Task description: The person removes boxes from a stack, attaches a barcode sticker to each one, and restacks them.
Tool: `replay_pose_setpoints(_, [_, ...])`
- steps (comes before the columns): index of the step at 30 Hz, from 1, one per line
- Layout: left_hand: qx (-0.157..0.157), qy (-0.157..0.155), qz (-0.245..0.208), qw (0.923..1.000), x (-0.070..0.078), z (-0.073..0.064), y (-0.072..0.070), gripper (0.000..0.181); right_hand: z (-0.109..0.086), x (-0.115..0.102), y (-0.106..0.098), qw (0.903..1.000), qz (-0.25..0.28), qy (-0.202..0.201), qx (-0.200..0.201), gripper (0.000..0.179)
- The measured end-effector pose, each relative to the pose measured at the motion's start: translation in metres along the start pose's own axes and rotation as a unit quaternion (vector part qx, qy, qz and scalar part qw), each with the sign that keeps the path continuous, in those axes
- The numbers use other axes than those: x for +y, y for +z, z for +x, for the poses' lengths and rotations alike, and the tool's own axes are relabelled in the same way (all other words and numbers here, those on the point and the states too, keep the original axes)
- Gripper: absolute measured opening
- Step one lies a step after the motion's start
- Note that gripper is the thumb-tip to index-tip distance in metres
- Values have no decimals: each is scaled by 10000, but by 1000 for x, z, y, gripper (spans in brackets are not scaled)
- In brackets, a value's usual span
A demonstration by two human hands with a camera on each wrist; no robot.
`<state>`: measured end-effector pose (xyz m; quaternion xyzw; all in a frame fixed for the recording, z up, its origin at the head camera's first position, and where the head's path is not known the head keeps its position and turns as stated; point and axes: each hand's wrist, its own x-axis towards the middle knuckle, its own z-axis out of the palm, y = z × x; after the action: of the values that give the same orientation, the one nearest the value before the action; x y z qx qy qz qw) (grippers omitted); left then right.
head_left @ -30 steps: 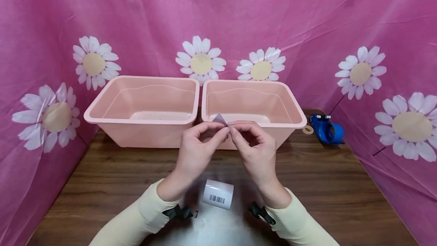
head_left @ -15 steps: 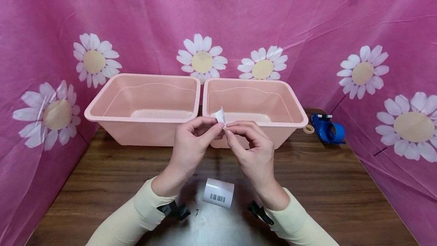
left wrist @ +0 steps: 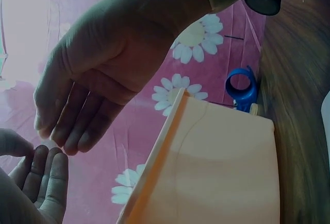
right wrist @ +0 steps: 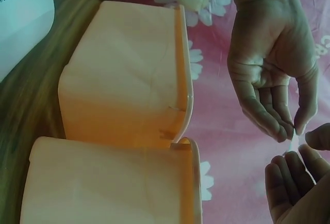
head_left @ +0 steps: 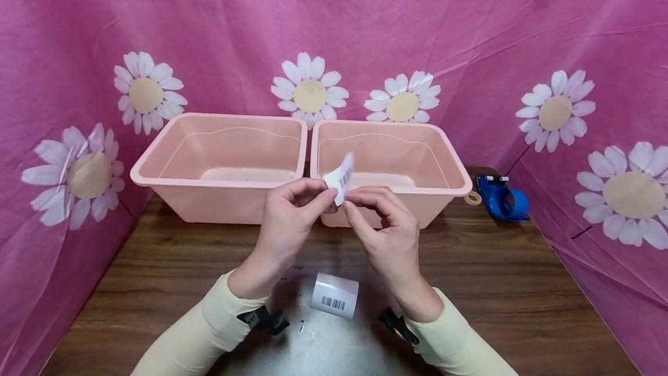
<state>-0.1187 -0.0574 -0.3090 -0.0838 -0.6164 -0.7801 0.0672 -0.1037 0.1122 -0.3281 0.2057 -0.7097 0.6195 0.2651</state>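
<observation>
Paper label (head_left: 338,181), more exposed than before, left hand (head_left: 290,213) pinching it, right hand (head_left: 390,224) at its lower edge, finger grip there unclear

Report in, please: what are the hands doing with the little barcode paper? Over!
Left hand and right hand both pinch the barcode label. Label bent, held above the table. White roll lies on it; nothing seen blocking the hands.

A black barcode (head_left: 333,303) marks the white roll (head_left: 336,290) on the counter (head_left: 480,271), partly visible again in the right wrist view, and a second, blurred barcode (head_left: 344,180) marks the small white label (head_left: 334,181) pinched by the left hand (head_left: 287,216), but no words or numbers can be read.
</observation>
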Motion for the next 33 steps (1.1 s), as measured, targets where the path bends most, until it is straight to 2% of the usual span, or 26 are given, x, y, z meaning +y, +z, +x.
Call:
replay_pose_setpoints(3, [69, 2, 105, 9999, 1, 1, -2, 15, 2, -1, -3, 9998, 61, 163, 97, 18])
replay_pose_setpoints(6, [70, -11, 198, 9998, 3, 2, -5, 15, 8, -1, -8, 9979, 205, 527, 321, 20])
replay_pose_setpoints(9, [1, -57, 282, 9996, 5, 3, -7, 14, 15, -1, -15, 9934, 263, 946, 584, 22])
replay_pose_setpoints(14, [-113, -146, 449, 9988, 7, 4, -11, 14, 26, 1, -26, 9858, 361, 1387, 874, 28])
replay_pose_setpoints(18, [-236, -187, 612, 9977, 6, 4, -11, 14, 31, 2, -31, 9809, 622, 1592, 932, 28])
replay_pose_setpoints(21, [-327, -164, 804, 9961, 4, 4, -12, 14, 32, 2, -33, 9814, 569, 1631, 835, 26])
replay_pose_setpoints(25, [-287, 139, 1423, 9893, 1, 4, -11, 11, 32, 4, -35, 9823, 291, 1694, 744, 21])
replay_pose_setpoints(29, [-74, 623, 2114, 9754, -2, 4, -10, 9, 31, 5, -35, 9799, 109, 1833, 774, 14])
replay_pose_setpoints(33, [207, 1001, 2401, 9654, -5, 6, -10, 9, 30, 7, -33, 9800, 2, 1846, 746, 13])
